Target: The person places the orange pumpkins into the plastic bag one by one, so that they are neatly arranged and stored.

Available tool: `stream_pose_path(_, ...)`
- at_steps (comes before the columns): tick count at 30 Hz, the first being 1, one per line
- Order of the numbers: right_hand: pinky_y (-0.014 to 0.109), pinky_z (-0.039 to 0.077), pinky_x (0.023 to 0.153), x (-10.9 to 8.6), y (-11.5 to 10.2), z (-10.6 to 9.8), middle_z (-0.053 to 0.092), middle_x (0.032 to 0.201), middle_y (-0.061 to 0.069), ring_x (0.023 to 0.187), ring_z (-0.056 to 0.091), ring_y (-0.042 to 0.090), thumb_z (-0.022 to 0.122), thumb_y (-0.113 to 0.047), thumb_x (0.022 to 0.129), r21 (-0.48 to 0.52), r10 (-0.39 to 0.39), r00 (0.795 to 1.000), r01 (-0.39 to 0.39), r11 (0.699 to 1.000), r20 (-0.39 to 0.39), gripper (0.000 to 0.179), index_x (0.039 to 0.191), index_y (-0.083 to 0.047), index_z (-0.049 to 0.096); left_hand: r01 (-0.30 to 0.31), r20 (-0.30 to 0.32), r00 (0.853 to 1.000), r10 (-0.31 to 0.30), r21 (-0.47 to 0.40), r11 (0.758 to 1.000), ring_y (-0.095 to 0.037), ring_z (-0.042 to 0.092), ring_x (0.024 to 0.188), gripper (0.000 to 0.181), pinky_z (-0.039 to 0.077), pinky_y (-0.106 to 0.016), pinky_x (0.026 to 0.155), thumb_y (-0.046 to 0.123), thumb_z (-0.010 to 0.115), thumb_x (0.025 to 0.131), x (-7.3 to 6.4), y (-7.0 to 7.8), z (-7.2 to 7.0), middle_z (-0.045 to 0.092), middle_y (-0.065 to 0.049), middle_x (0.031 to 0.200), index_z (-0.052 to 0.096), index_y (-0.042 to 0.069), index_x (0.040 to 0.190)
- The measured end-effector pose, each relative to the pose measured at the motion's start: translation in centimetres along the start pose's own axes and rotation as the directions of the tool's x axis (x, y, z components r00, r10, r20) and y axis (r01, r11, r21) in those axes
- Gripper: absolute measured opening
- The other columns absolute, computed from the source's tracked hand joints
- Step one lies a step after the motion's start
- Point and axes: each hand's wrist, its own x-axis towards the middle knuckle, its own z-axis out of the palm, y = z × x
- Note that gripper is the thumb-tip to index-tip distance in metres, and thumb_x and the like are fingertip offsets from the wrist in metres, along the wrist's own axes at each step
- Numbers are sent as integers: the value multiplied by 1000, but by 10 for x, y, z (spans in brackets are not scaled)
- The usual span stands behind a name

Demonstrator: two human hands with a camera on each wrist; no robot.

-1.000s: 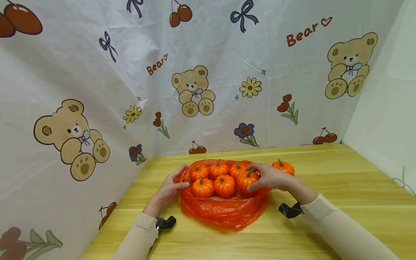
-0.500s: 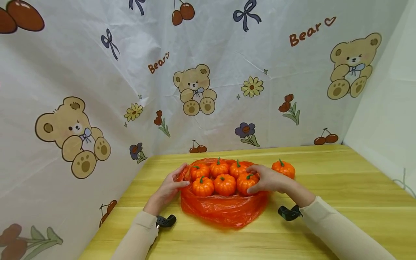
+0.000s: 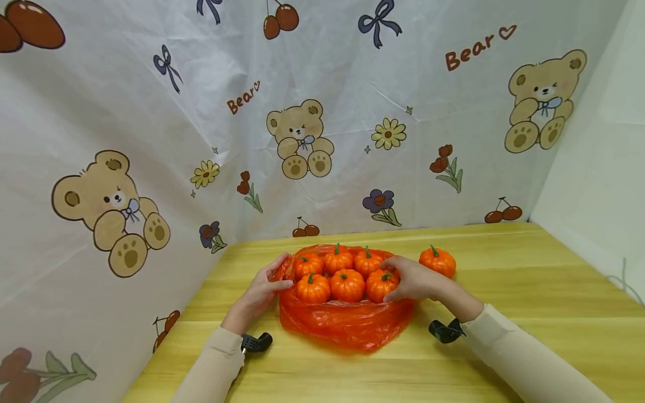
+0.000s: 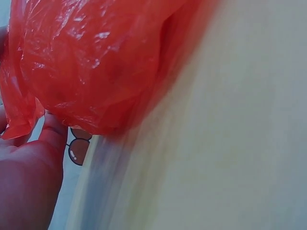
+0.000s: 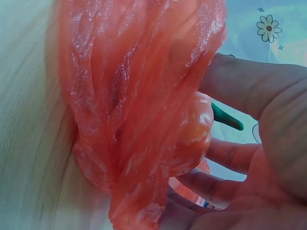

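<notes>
Several small orange pumpkins with green stems, among them a front-left pumpkin (image 3: 313,289), sit in two rows inside a thin red plastic bag (image 3: 347,327) whose mouth is spread wide. My left hand (image 3: 260,289) holds the bag's left rim, thumb toward the front; red film (image 4: 19,110) runs between its fingers in the left wrist view. At the right side my right hand (image 3: 415,278) grips the front-right pumpkin (image 3: 381,286), thumb in front and fingers behind. In the right wrist view, bag film (image 5: 129,105) covers much of that pumpkin (image 5: 194,136).
One loose pumpkin (image 3: 437,261) stands on the wooden table (image 3: 529,280), behind the right wrist. A white cloth (image 3: 347,184) printed with bears hangs along the back and left. A white wall (image 3: 599,168) is at the right, with a thin cord (image 3: 625,282) near it.
My right hand's thumb has slid slightly right from the front of the front-right pumpkin to its side. My left hand keeps its place on the bag's rim.
</notes>
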Motion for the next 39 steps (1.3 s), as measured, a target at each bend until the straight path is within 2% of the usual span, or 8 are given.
stream_pose_path(5, 59, 46, 113, 1, 0, -1, 61, 135, 15, 125, 57, 36, 92, -27, 75, -50, -19, 1000, 19, 999, 0, 72, 136, -4, 59, 9, 1, 1000, -9, -7, 1000, -28, 10, 161, 88, 30, -25, 121, -7, 59, 94, 0, -1, -1, 7, -9, 175, 11, 7, 166)
stream_pose_path(9, 59, 46, 113, 0, 0, -7, 62, 135, 17, 126, 58, 38, 91, -32, 76, -72, -44, 999, 44, 996, -7, 73, 136, -3, 59, 2, 1, 1000, -2, -6, 1000, -29, 11, 161, 87, 32, -25, 120, -7, 58, 94, 0, 0, 0, 6, -11, 175, 11, 7, 166)
stream_pose_path(13, 60, 48, 109, -1, 1, -19, 61, 136, 21, 125, 58, 41, 88, -35, 79, -32, -42, 999, 42, 999, -14, 76, 140, -3, 56, -10, 6, 1000, 10, 3, 1000, -29, 10, 161, 87, 32, -24, 120, -7, 59, 94, 1, 1, 0, 6, -12, 175, 10, 5, 166)
stream_pose_path(19, 48, 59, 93, -5, 8, -38, 60, 138, 22, 115, 61, 37, 84, -40, 84, 49, -13, 999, 15, 999, -33, 76, 144, -5, 52, -4, 8, 1000, 4, 1, 1000, -30, 10, 161, 88, 34, -22, 119, -7, 60, 94, 0, 0, 0, 7, -12, 175, 12, 6, 166)
stream_pose_path(24, 58, 55, 103, -8, 16, -53, 56, 141, 27, 122, 58, 48, 79, -38, 89, 108, -24, 998, 30, 994, -59, 72, 146, -4, 50, -16, 22, 1000, 16, 0, 1000, -32, 9, 161, 88, 34, -23, 120, -6, 61, 93, 0, 1, 1, 4, -15, 174, 12, 6, 166)
stream_pose_path(26, 59, 54, 104, -9, 19, -58, 55, 142, 27, 123, 58, 48, 78, -36, 91, 120, -22, 997, 30, 992, -69, 71, 147, -4, 48, -15, 22, 1000, 15, -2, 1000, -33, 9, 161, 89, 33, -25, 121, -6, 62, 93, 0, 2, 1, 5, -15, 175, 12, 6, 166)
stream_pose_path(31, 60, 55, 102, -11, 27, -69, 54, 143, 28, 122, 60, 47, 76, -37, 93, 121, -21, 995, 32, 992, -93, 71, 149, -4, 47, -7, 13, 1000, 7, 1, 1000, -32, 10, 161, 88, 31, -28, 122, -6, 61, 94, 1, 1, 0, 6, -12, 175, 12, 6, 166)
stream_pose_path(39, 58, 58, 99, -13, 47, -79, 52, 146, 27, 128, 54, 49, 75, -39, 93, 146, -11, 994, 27, 989, -109, 73, 151, -6, 45, 1, 2, 1000, -1, -3, 1000, -32, 14, 160, 88, 34, -26, 121, -6, 61, 93, 0, 2, 0, 8, -11, 175, 13, 8, 166)
